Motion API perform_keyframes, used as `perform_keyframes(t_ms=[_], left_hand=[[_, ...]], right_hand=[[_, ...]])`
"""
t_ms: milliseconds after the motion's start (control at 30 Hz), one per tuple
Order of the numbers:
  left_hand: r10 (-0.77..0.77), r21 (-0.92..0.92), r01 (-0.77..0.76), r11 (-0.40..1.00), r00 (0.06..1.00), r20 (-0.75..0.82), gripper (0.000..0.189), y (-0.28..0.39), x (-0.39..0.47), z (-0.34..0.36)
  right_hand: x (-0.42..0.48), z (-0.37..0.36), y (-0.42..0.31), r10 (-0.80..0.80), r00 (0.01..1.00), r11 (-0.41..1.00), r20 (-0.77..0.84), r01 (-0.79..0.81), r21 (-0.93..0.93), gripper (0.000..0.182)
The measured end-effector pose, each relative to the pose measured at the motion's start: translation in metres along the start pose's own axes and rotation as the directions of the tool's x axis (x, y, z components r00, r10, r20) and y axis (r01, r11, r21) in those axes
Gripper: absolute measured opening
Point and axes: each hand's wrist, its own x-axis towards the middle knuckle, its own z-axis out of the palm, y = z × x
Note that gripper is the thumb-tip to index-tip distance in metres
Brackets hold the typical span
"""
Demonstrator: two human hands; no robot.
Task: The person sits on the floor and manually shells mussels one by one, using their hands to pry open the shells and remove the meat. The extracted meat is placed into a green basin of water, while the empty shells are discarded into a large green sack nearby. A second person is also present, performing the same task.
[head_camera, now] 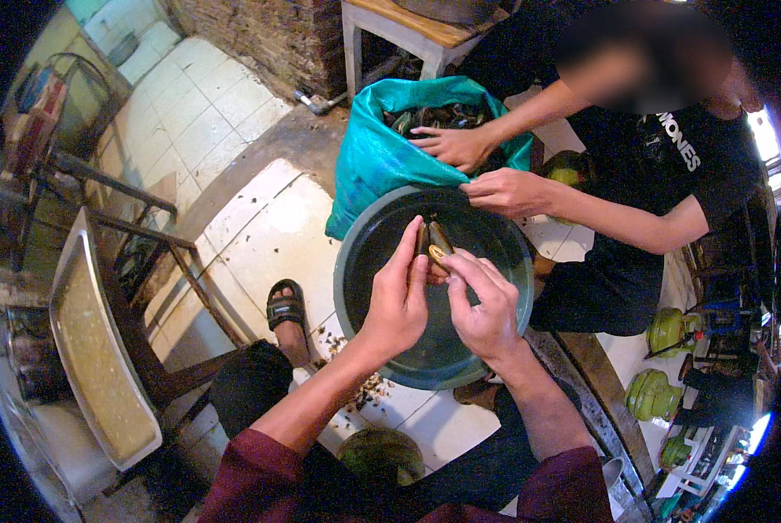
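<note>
My left hand [397,304] holds dark, elongated mussels [423,239] upright over a round grey-green plastic basin [346,307]. Pinched between the thumb and fingers of my right hand [485,307] is a small piece with a yellowish face, apparently a mussel shell [437,253], touching the mussels in the left. The lower part of the mussels is hidden behind my fingers. Beyond the basin stands a teal woven sack [374,167] with many dark mussels [456,116] inside its open mouth. The basin's interior is dark, and its contents are hard to make out.
A co-worker's hand [456,145] reaches into the sack; their other hand [508,194] grips its edge. Shell fragments [367,394] litter the white tile floor. A metal tray [99,353] is at left, a wooden-topped stool [423,26] behind, and green gas cylinders [653,395] at right.
</note>
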Motion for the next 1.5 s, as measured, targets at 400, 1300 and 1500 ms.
perform_keyframes(t_ms=[400,1300,1500], left_hand=[[0.08,0.062,-0.072,0.995,0.987,-0.142,0.051,-0.005,0.003,0.008],[-0.431,-0.145,0.429,0.892,0.902,0.019,0.047,-0.035,0.009,-0.018],[-0.508,-0.151,0.501,0.852,0.861,-0.01,0.04,-0.02,0.008,-0.02]], right_hand=[[0.002,0.006,-0.005,0.045,0.999,0.999,0.007,-0.045,-0.017,0.03],[0.023,-0.041,0.031,0.514,0.604,0.441,0.609,-0.795,0.416,0.021],[0.056,-0.043,0.009,0.492,0.826,0.061,0.274,-0.347,0.936,0.056]])
